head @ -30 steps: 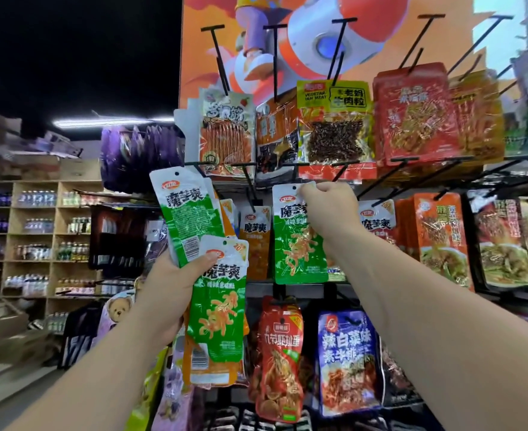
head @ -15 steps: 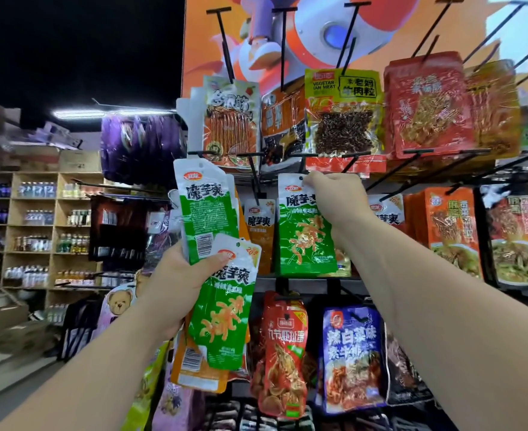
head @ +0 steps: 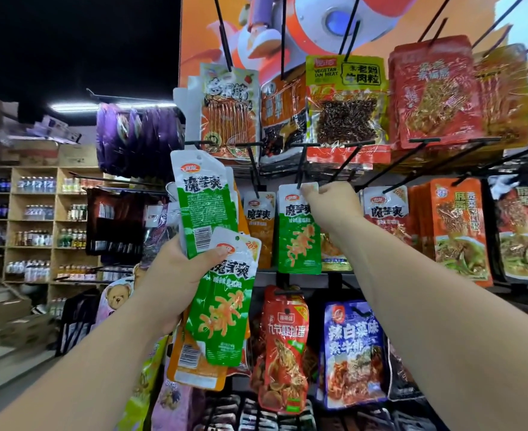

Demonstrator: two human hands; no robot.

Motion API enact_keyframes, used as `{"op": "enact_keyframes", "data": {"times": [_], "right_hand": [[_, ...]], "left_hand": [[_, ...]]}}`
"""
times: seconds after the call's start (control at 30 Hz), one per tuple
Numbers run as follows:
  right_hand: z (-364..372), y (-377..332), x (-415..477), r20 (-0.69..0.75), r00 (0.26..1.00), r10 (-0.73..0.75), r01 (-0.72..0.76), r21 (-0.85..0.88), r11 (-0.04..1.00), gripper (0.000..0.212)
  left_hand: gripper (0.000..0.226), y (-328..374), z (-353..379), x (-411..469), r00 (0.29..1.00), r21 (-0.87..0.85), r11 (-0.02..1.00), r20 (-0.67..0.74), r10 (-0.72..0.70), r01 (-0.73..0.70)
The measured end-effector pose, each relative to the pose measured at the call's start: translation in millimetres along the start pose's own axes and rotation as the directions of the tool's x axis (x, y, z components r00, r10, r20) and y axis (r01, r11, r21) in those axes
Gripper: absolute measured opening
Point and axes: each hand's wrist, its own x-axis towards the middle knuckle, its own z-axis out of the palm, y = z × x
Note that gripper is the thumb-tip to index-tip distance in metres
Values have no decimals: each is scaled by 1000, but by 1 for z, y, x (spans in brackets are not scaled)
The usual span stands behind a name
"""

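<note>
A person's view of a shop's hanging snack display, both bare forearms reaching up.

The left hand (head: pixel 175 275) has its fingers curled round a fanned bunch of konjac snack packets, thumb pressed across the front. Two are green: one back-facing green packet (head: pixel 206 209) points upward with its barcode showing, and one front-facing green packet (head: pixel 223 309) hangs downward. Behind them is an orange packet (head: pixel 194 362). Slivers of orange along the bunch's right edge suggest more, but their number cannot be told.

The right hand (head: pixel 331 206) pinches the white top edge of a third green packet, the hanging green packet (head: pixel 298 237), right at a black peg (head: pixel 300 169) in the middle row. Fingers cover the packet's hang hole, so whether it sits on the peg cannot be told.

Beside this packet hang one small orange konjac packet (head: pixel 259 231) to the left and one red konjac packet (head: pixel 385 213) to the right, partly behind the forearm.

Below hang one red shrimp-print packet (head: pixel 284 346) and one blue packet (head: pixel 352 353). The upper row shows one yellow-topped vegetarian meat packet (head: pixel 346 101), among others.

Far left, wooden shelves (head: pixel 54 213) of bottles are blurred.
</note>
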Motion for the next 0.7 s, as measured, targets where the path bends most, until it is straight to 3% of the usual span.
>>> {"op": "enact_keyframes", "data": {"times": [0.13,0.23,0.3,0.43,0.57,0.7], "right_hand": [[2,7,3,22,995,-97,99,-279,955,39],[-2,11,-13,7,971,-238,222,-391,893,43],[-8,15,-26,66,918,-391,355,-575,738,43],[-15,29,-39,309,716,-626,573,-771,276,57],[-18,38,-29,527,754,-392,606,-788,106,94],[-14,43,-21,550,773,-316,605,-788,109,100]], "left_hand": [[22,0,0,0,1000,-9,1000,8,8,-8],[22,-1,0,0,1000,-4,1000,11,12,-12],[21,-1,-1,0,1000,-3,1000,12,15,-15],[21,-2,-1,1,1000,13,1000,14,26,-26],[19,0,1,0,1000,10,1000,11,25,-25],[19,-1,1,0,1000,12,1000,2,24,-24]]}}
